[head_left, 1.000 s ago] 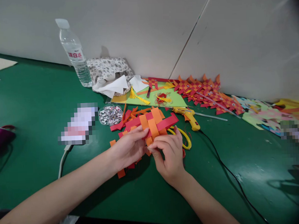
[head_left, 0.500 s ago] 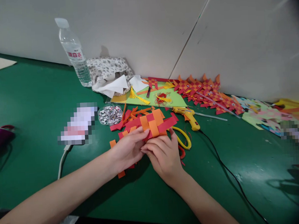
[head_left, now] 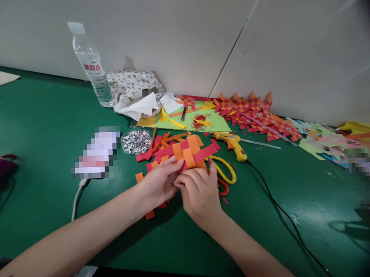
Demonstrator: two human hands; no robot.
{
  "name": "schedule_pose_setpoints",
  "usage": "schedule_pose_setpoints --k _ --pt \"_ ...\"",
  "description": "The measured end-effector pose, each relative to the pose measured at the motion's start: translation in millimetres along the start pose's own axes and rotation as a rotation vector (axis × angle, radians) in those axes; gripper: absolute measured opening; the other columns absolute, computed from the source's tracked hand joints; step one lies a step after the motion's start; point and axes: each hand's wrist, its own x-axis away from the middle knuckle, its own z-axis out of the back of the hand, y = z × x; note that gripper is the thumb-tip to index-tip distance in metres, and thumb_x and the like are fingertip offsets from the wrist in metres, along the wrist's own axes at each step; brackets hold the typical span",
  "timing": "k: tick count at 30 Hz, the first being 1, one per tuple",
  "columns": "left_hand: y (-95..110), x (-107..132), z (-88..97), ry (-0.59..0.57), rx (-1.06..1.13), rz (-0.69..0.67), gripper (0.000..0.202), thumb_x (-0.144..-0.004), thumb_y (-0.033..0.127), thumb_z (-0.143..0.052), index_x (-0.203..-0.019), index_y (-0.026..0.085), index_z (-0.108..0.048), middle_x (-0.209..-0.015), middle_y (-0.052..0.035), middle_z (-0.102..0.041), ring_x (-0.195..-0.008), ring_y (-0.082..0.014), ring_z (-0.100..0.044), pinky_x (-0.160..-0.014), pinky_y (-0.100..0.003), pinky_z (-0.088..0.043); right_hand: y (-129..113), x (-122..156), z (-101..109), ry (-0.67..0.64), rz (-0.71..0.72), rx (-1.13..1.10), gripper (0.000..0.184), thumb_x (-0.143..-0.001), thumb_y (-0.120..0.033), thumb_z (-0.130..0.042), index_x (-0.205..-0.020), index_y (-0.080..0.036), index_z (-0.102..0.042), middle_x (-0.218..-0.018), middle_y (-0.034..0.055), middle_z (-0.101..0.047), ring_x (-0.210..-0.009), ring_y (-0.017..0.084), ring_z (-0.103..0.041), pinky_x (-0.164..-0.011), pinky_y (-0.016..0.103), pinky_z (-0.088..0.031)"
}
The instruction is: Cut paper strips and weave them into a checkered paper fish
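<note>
A half-woven piece of red and orange paper strips (head_left: 188, 151) lies flat on the green table (head_left: 49, 120) in front of me. My left hand (head_left: 158, 184) pinches its near left edge, fingertips on a red strip. My right hand (head_left: 199, 193) presses on its near right edge, fingers curled over the orange strips. Loose red and orange strips (head_left: 147, 156) lie scattered under and left of the weave. Yellow-handled scissors (head_left: 226, 169) sit just right of my right hand.
A yellow glue gun (head_left: 234, 146) with a black cord (head_left: 286, 220) lies to the right. A dish of googly eyes (head_left: 136, 141), a water bottle (head_left: 91, 65), a patterned pouch (head_left: 134, 89), a green sheet (head_left: 196, 121) and finished woven fish (head_left: 254, 113) line the wall.
The woven piece has come down from a slight lift to lie flatter on the table. My right hand has slid left and closer over its near edge.
</note>
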Motion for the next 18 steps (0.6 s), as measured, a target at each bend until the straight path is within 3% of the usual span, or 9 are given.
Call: schedule_pose_setpoints --k 10,18 --pt "1.6 1.2 -5.0 0.004 0.011 -0.020 0.019 -0.085 0.006 -0.053 -0.069 0.014 -0.060 -0.058 0.0033 -0.054 -0.051 -0.0062 -0.052 -0.048 -0.015 -0.042 -0.7 -0.9 0.0 0.060 -0.032 0.026 0.016 -0.086 -0.011 -0.045 -0.077 -0.022 -0.052 -0.074 -0.0013 -0.065 -0.074 0.016 -0.053 -0.109 0.049 -0.022" --pt "2.7 1.2 -6.2 -0.026 -0.055 -0.034 0.021 -0.088 0.008 -0.047 -0.074 0.014 -0.062 -0.069 -0.0016 -0.061 -0.061 -0.0104 -0.058 -0.054 -0.020 -0.047 8.9 0.0 11.2 0.139 -0.003 -0.217 0.010 -0.084 -0.011 -0.058 -0.086 -0.021 -0.058 -0.079 0.0003 -0.067 -0.076 0.015 -0.057 -0.094 0.040 -0.041"
